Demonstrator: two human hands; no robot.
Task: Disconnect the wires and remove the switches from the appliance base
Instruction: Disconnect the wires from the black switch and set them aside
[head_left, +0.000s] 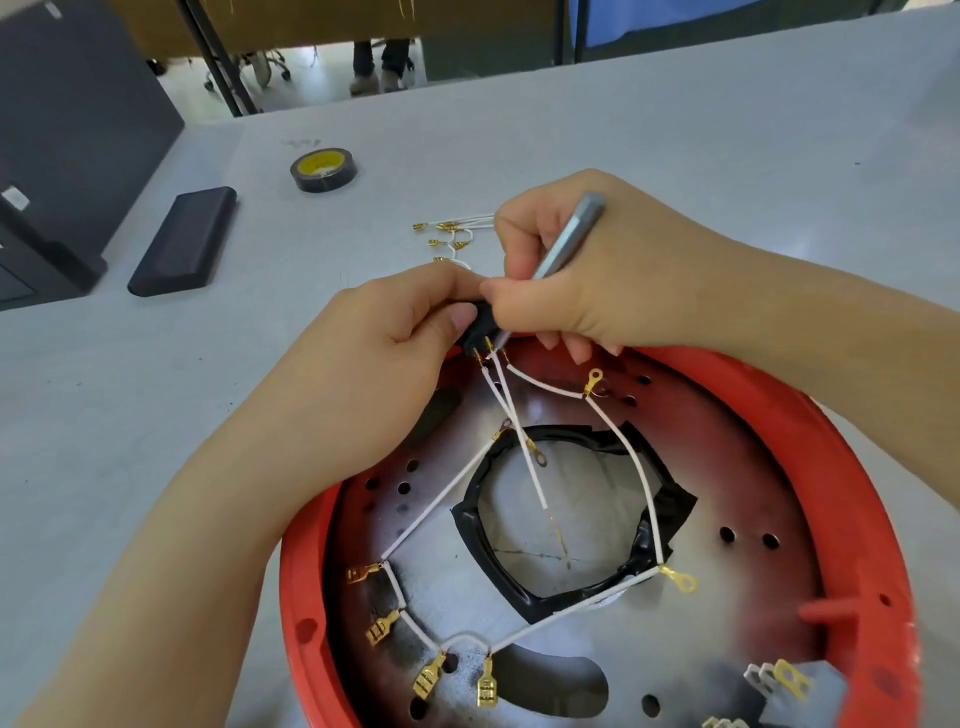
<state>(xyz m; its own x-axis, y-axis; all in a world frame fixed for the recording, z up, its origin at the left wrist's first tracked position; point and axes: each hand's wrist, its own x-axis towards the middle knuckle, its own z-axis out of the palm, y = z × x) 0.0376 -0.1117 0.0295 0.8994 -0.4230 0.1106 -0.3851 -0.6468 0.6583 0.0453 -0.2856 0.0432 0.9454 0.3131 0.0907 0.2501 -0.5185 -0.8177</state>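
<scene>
Over round red base, black switch, thin metal tool

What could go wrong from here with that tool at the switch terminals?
1. The right hand works the screwdriver tip right beside the left hand gripping the black switch; a slip could jab the thumb.
2. Prying may bend a terminal or tear a white wire from its crimp.
3. The red base lies unclamped and could shift.
</scene>
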